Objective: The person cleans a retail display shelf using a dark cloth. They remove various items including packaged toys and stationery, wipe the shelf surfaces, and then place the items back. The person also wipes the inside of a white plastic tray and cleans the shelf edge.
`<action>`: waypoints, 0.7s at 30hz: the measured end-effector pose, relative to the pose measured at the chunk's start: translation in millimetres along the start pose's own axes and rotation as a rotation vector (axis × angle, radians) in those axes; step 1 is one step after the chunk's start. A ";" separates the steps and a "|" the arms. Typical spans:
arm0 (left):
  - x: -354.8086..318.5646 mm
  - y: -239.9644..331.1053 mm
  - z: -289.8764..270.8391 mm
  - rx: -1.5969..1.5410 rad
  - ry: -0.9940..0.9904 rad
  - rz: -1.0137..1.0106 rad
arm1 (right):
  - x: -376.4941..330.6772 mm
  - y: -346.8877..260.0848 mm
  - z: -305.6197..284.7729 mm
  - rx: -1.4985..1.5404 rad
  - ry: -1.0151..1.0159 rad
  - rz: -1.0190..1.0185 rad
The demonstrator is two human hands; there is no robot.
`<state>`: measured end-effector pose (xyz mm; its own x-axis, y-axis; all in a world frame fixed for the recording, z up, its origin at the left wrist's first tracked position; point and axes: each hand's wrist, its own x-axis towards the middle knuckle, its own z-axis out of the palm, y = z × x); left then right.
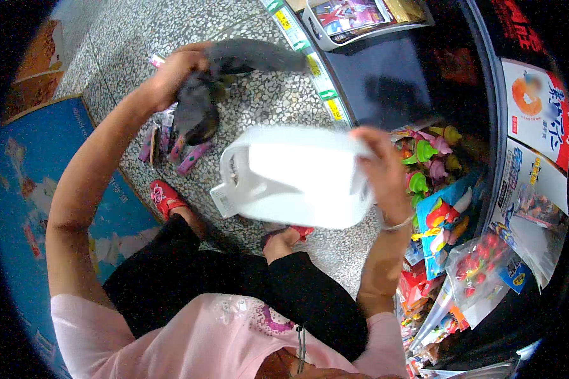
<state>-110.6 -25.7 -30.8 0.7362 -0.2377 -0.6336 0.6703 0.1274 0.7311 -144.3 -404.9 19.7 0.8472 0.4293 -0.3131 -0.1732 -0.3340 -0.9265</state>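
A dark grey cloth (253, 55), blurred by motion, hangs in folds from my left hand (176, 74), whose fingers are closed on it. My right hand (384, 167) grips the right end of a white plastic basket (300, 174) and holds it tilted above the floor, in front of my knees. The basket has a handle opening at its left end and is partly washed out by glare. Several small pink and purple packages (186, 155) lie on the speckled floor below the cloth.
To the right is a dark shelf (385, 82) with a price-label strip (319, 76) along its edge. On it stand a white bin (354, 38) of packets, green-and-pink toys (423, 161) and bagged goods (477, 268). A blue printed board (44, 208) lies on the left.
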 end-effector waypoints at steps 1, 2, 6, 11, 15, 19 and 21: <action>-18.7 6.8 5.7 -0.041 0.174 0.035 | 13.1 -18.4 -14.5 -0.038 0.036 -0.030; -34.9 4.8 -8.0 -0.058 0.213 0.039 | 28.7 -31.5 -30.2 -0.078 0.077 -0.029; -72.1 -21.0 -26.5 -0.202 0.221 -0.167 | 101.5 -33.1 -91.8 -0.321 0.205 0.133; -84.5 -54.5 -27.5 -0.319 0.245 -0.210 | 164.3 18.6 -151.2 -0.694 0.330 0.066; -84.9 -51.6 -24.2 -0.163 0.268 -0.187 | 157.9 -12.0 -112.1 -0.944 0.505 -0.177; -87.0 -55.6 -27.8 -0.299 0.268 -0.170 | 105.0 -52.9 -23.2 -0.877 0.492 -0.012; -86.7 -54.0 -19.8 -0.286 0.289 -0.152 | 77.8 -32.9 -11.2 -1.100 0.341 -0.134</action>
<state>-208.8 7.1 -20.3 0.5958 -0.0001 -0.8032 0.7417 0.3836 0.5501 -67.1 -369.9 28.1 0.9461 0.3239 0.0014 0.3167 -0.9240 -0.2141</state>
